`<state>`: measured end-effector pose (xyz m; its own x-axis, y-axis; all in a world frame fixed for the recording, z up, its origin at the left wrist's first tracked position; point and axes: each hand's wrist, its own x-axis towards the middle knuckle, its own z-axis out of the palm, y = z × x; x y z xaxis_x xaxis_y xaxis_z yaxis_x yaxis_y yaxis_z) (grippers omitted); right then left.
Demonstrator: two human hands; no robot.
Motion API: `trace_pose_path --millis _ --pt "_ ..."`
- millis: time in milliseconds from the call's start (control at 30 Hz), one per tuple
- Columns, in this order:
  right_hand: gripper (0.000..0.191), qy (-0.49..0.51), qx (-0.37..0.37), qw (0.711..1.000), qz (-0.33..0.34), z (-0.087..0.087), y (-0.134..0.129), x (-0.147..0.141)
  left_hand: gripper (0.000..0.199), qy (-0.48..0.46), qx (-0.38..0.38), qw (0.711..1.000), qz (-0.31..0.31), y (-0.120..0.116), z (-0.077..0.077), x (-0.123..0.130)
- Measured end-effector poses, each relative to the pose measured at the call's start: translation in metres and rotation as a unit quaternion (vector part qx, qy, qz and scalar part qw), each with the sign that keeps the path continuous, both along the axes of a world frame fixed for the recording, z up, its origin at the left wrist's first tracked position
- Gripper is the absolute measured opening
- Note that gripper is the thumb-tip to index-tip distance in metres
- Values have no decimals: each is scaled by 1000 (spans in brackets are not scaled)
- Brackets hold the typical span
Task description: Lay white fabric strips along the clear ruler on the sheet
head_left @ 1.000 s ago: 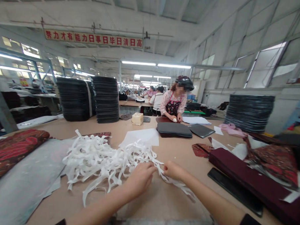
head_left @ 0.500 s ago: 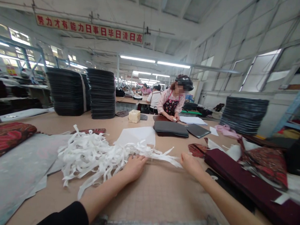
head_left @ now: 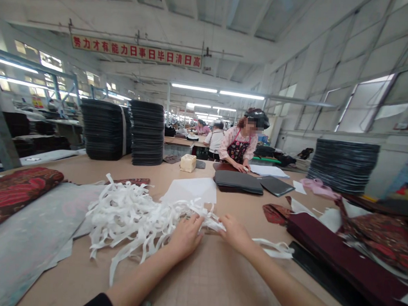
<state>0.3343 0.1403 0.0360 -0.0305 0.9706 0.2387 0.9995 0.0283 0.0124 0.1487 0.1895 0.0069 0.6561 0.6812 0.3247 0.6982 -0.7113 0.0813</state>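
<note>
A tangled heap of narrow white fabric strips lies in front of me on the brown table. At its right end, my left hand has its fingers bent over the strips and closed on them. My right hand is close beside it, thumb and fingers pinched on the ends of the strips. A few separate white strips lie to the right, partly behind my right forearm. Just beyond the heap is a white sheet.
Tall dark stacks of pieces stand at the back left, another dark stack at the right. Grey panels lie ahead. Patterned fabric is on the left, a maroon roll on the right. A co-worker works across the table.
My right hand has come left, close to my left hand. Strips now lie on the table to the right, by my right forearm. The view has shifted slightly.
</note>
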Motion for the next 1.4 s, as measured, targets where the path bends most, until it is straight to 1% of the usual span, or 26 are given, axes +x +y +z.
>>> trace_pose_path --millis 100,167,300,367,467,533,600,700,733,800,867,967,1067,1133,1233,1267,1333,1400 --pt "19 3 -18 1000 -8 -18 6 -4 52 6 -3 1000 -1 5 -4 -1" --pt "23 2 -22 1000 -17 -26 6 -1 56 4 -6 1000 19 12 -4 -4" --pt "30 3 -29 999 -20 -29 -1 12 75 -16 -14 995 95 30 4 -20" --pt "30 12 -33 999 -19 -25 -4 20 77 -22 -21 992 123 37 8 -30" --pt "25 34 -16 999 -19 -15 -1 24 73 -15 -30 991 129 41 11 -37" --pt "25 47 5 999 -12 -8 8 17 71 -7 -33 992 122 39 10 -35" --pt "24 56 16 998 9 -6 20 4 71 -1 -33 993 117 35 10 -33" --pt "19 60 6 997 39 -12 40 -19 69 4 -29 993 112 29 9 -32" --pt "17 59 1 998 38 -15 46 -24 68 6 -28 993 112 29 9 -33" --pt "18 56 -4 998 15 -18 56 -26 67 8 -29 993 118 30 9 -37" --pt "21 53 8 998 -19 -15 64 -19 64 10 -30 991 127 33 9 -39" --pt "22 50 48 996 -53 1 68 5 58 10 -33 991 131 39 11 -42" --pt "19 50 66 995 -58 19 64 26 56 5 -32 991 130 44 16 -45" --pt "26 59 60 995 -51 25 59 34 48 2 -34 991 131 46 18 -48" --pt "42 83 30 996 -30 22 55 33 31 14 -54 989 139 48 19 -50" --pt "44 90 17 996 -18 18 54 30 28 20 -62 987 145 48 18 -49" --pt "37 94 -12 995 18 9 50 22 27 30 -73 984 159 49 15 -48" --pt "23 87 -31 994 60 -3 45 10 27 32 -74 982 168 48 13 -47"
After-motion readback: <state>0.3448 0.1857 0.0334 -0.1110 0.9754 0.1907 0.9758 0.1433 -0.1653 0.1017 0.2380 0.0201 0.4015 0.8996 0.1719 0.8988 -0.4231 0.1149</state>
